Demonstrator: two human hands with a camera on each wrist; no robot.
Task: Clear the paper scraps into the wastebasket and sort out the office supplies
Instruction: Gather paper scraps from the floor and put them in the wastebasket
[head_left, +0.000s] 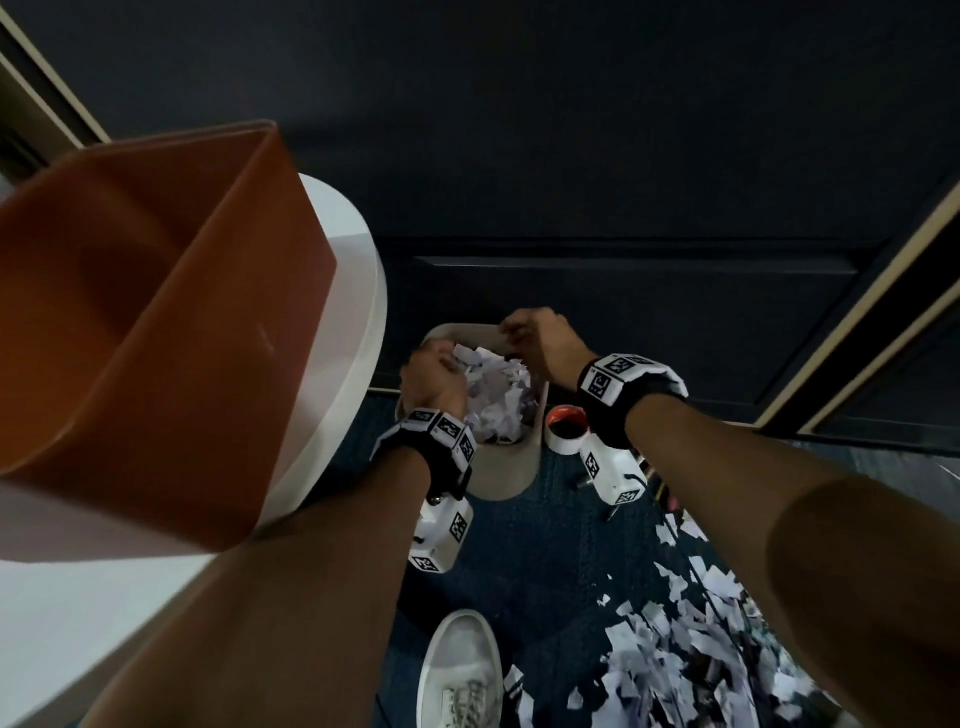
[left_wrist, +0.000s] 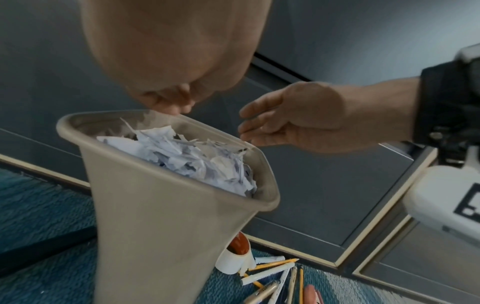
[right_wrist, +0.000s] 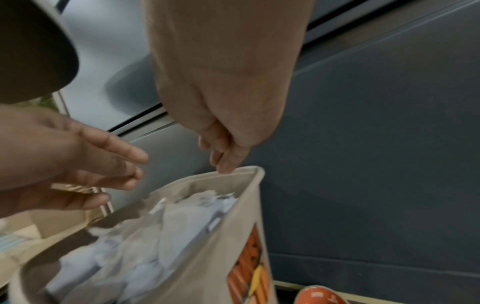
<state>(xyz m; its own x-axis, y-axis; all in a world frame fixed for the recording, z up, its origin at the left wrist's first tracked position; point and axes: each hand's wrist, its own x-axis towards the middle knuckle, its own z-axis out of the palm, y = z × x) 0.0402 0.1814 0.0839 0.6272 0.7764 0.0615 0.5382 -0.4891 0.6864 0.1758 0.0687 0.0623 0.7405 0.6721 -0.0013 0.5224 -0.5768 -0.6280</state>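
Observation:
A beige wastebasket (head_left: 467, 328) stands on the blue carpet against a dark wall, heaped nearly to the rim with white paper scraps (head_left: 493, 395). Both hands hover over its mouth and hold nothing. My left hand (head_left: 434, 366) is above the left side of the rim, its fingers spread and extended in the right wrist view (right_wrist: 111, 170). My right hand (head_left: 524, 332) hangs at the far rim with relaxed fingers (left_wrist: 259, 123); I cannot tell whether its fingertips (right_wrist: 224, 168) touch the rim. Many more scraps (head_left: 670, 660) lie on the carpet at the lower right.
An orange bin (head_left: 156, 338) stands on a white round table (head_left: 358, 312) at the left. A tape roll (left_wrist: 233, 259) and several pens and pencils (left_wrist: 275, 271) lie on the carpet right of the basket. A white shoe (head_left: 462, 670) is below.

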